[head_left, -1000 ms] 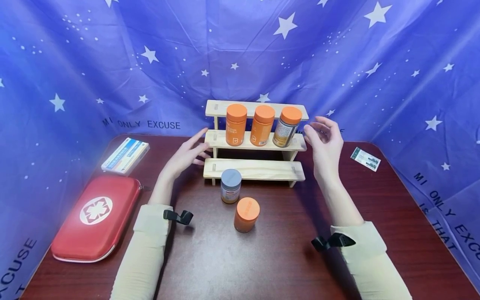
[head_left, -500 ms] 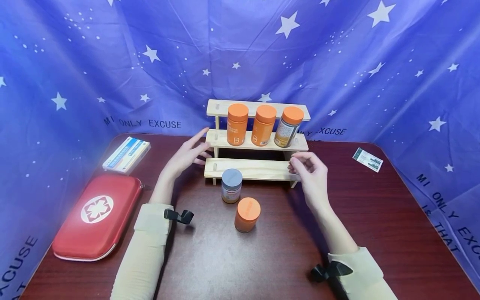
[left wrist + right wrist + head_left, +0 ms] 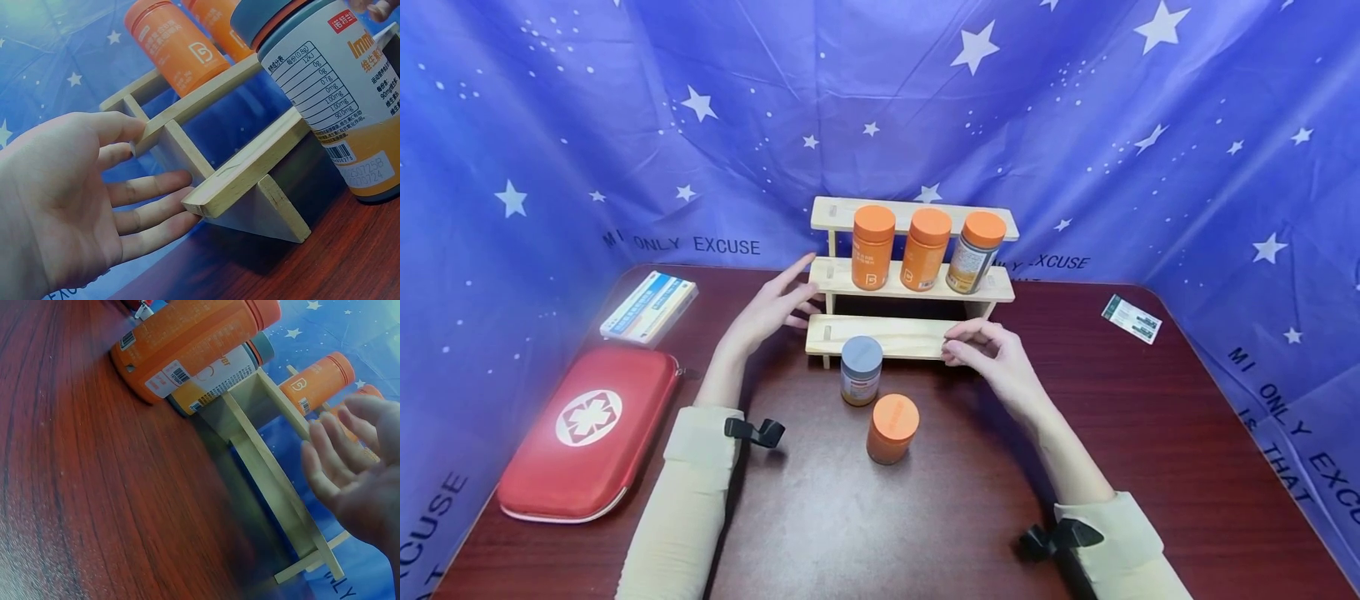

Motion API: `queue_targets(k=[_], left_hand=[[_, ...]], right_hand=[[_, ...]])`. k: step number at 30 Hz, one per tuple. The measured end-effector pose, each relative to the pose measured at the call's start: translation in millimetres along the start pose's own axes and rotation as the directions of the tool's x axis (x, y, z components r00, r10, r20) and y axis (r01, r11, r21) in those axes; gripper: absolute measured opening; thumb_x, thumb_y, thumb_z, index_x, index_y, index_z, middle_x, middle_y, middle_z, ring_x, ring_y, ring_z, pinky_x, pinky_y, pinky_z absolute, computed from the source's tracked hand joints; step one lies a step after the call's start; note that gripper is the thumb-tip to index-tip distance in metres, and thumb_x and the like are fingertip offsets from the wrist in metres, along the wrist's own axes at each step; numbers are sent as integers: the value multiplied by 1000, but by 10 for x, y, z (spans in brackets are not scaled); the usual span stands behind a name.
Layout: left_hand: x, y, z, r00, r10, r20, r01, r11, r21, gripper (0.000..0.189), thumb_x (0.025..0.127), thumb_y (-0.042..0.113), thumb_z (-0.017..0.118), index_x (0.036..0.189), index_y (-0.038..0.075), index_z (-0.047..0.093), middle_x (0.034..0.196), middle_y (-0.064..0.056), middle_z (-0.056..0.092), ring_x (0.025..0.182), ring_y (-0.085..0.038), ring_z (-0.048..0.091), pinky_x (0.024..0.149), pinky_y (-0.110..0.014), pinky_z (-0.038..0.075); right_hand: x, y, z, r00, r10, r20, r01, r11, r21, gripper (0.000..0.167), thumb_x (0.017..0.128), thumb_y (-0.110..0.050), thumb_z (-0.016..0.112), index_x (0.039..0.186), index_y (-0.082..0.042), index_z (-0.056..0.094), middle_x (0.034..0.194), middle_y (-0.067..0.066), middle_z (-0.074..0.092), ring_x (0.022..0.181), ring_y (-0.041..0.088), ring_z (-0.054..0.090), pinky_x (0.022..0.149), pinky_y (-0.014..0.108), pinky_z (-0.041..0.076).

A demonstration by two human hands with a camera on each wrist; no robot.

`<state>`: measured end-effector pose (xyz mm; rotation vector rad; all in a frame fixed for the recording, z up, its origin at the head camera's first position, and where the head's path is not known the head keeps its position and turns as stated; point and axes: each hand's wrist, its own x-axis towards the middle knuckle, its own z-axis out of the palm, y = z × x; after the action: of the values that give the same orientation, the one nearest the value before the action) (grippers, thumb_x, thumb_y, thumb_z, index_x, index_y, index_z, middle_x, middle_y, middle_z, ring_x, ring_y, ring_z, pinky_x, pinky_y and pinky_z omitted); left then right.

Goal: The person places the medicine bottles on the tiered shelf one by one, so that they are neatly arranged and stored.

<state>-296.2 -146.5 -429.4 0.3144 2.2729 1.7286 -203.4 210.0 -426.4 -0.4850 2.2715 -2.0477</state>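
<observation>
L hand (image 3: 762, 318): fingers extended at shelf (image 3: 910, 337) L end; R hand (image 3: 996, 358): fingers loosely bent, empty, nr shelf lower R. Grey-lid jar (image 3: 861, 377), orange jar (image 3: 892, 429) before shelf. Prob. best: brace lightly.

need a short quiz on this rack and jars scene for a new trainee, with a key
1. How many jars stand on the middle board of the wooden rack?

2. True or false: the right hand is gripping a jar.

3. Fill in: of the two jars on the table, the one nearer the rack has a ____ lid.

Key: 1. Three. 2. False; the right hand holds no jar. 3. Grey.
</observation>
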Motion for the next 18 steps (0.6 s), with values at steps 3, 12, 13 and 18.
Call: queue_targets(k=[3, 12, 13, 18], left_hand=[[-3, 2, 1, 1000, -2, 1, 2, 1000, -5, 66, 107, 40, 52, 165, 33, 21, 140, -27, 61, 111, -33, 68, 91, -46, 62], [-5, 5, 0, 1000, 7, 7, -7, 1000, -5, 68, 107, 40, 52, 166, 31, 19, 138, -28, 62, 110, -32, 68, 94, -50, 61], [-5, 4, 0, 1000, 7, 7, -7, 1000, -5, 68, 107, 40, 53, 166, 31, 20, 138, -27, 62, 109, -32, 68, 93, -50, 61], [-8, 8, 2, 1000, 8, 6, -8, 1000, -6, 67, 107, 39, 53, 166, 32, 20, 139, -27, 61, 108, -30, 68, 92, -49, 61]], right_hand=[[-8, 4, 16, 993, 10, 119, -10, 1000, 5, 26, 100, -5, 64, 121, 9, 61, 106, 8, 73, 96, 15, 74, 88, 33, 63], [-48, 33, 59, 916, -8, 400, -7, 999, 35, 36, 101, -2, 60, 136, 5, 56, 127, 31, 65, 117, 32, 70, 101, 42, 59], [-54, 33, 66, 903, -12, 430, -9, 999, 46, 38, 101, -2, 60, 138, 5, 54, 130, 31, 64, 120, 33, 68, 103, 45, 58], [-75, 29, 106, 816, -24, 578, -49, 993, 111, 52, 98, 1, 62, 147, 5, 45, 143, 34, 53, 133, 36, 60, 111, 49, 52]])
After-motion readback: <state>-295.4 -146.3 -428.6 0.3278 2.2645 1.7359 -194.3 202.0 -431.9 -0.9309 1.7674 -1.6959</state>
